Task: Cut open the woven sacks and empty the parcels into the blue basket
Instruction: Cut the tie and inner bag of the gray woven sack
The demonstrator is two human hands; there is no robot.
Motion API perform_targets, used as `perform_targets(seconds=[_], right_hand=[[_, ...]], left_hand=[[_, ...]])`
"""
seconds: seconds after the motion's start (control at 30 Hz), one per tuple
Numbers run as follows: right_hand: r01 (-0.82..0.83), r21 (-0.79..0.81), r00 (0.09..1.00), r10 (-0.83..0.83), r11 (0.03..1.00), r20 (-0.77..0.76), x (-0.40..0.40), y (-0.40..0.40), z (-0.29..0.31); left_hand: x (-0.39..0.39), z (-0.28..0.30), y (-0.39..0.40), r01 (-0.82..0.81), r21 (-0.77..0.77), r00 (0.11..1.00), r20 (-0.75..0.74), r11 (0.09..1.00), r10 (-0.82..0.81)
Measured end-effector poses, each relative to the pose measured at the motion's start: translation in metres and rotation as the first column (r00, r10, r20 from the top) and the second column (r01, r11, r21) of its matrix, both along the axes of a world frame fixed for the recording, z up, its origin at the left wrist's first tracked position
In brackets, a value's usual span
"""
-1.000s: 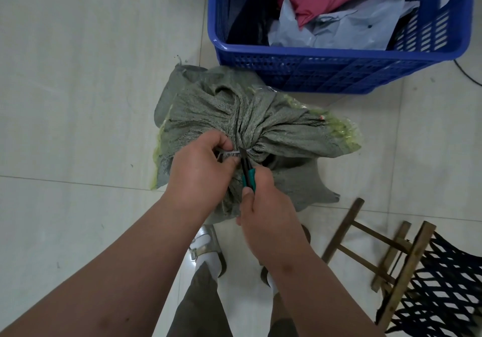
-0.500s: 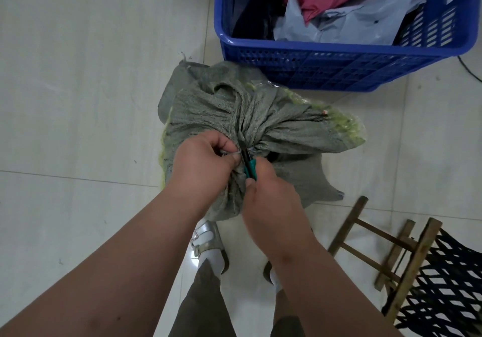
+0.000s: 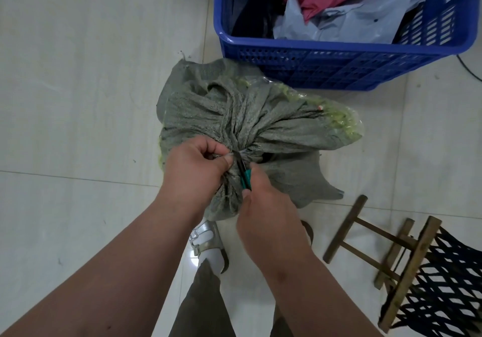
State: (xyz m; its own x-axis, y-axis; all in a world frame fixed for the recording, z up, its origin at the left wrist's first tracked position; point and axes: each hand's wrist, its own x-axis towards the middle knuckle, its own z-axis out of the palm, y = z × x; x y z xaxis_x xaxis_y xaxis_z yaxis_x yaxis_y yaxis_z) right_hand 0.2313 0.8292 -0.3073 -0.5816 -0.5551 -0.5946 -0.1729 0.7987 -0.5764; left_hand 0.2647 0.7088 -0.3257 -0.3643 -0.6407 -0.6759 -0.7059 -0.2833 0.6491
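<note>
Both hands at sack's (image 3: 250, 125) tied neck: left hand (image 3: 194, 165) pinching gathered cloth, right hand (image 3: 263, 206) gripping cutter (image 3: 244, 173), blade pointing away toward blue basket (image 3: 326, 61).

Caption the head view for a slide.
Left hand grips sack neck; right hand works teal cutter.

A person's left hand (image 3: 194, 165) pinches the tied neck of a grey-green woven sack (image 3: 260, 128) standing on a pale tiled floor (image 3: 78, 101), while the right hand (image 3: 266, 206) holds a teal-handled cutter (image 3: 244, 175) against the knot. Just behind the sack, a blue basket (image 3: 326, 62) holds pink and grey parcels (image 3: 339, 5). A wooden folding stool (image 3: 407, 271) stands at right.
</note>
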Motion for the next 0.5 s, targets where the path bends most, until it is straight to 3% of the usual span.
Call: perform_targets(seconds=[0.13, 0.5], right_hand=[[-0.045, -0.008, 0.997, 0.045, 0.999, -0.065, -0.008, -0.009, -0.010], [-0.057, 0.066, 0.996, 0.062, 0.996, -0.070, -0.014, -0.009, -0.017]], left_hand=[[0.000, -0.001, -0.002, -0.044, 0.029, 0.999, -0.015, 0.999, 0.045], [-0.003, 0.000, 0.004, -0.083, 0.064, 0.995, -0.042, 0.995, 0.085]])
